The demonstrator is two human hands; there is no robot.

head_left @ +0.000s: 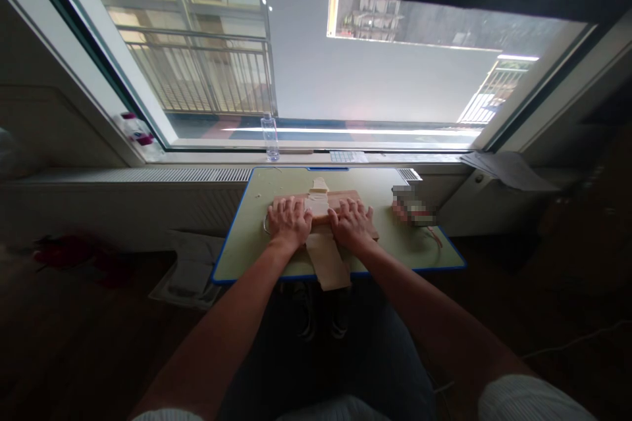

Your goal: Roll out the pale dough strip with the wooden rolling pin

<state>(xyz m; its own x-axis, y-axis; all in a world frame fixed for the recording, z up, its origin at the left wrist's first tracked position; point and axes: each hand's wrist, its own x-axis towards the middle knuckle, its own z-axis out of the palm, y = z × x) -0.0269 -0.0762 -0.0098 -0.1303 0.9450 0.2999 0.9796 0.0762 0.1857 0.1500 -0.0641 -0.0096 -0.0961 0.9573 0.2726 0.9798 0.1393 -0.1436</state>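
Note:
My left hand lies palm down with its fingers spread on the left part of a wooden board. On the right part, my right hand rests the same way, fingers stretched forward. Between my thumbs shows a short stretch of a wooden rod, like a rolling pin; its ends are hidden under my hands. A pale flat strip, like a dough sheet, runs beneath it and hangs over the table's near edge. The strip's far end passes the back of the board. A metal ring handle shows beside my left hand.
The small table has a blue rim, with crumbs at its back left. A blurred-out object lies on its right. A clear bottle stands on the windowsill; papers lie to the right. Bags sit on the floor.

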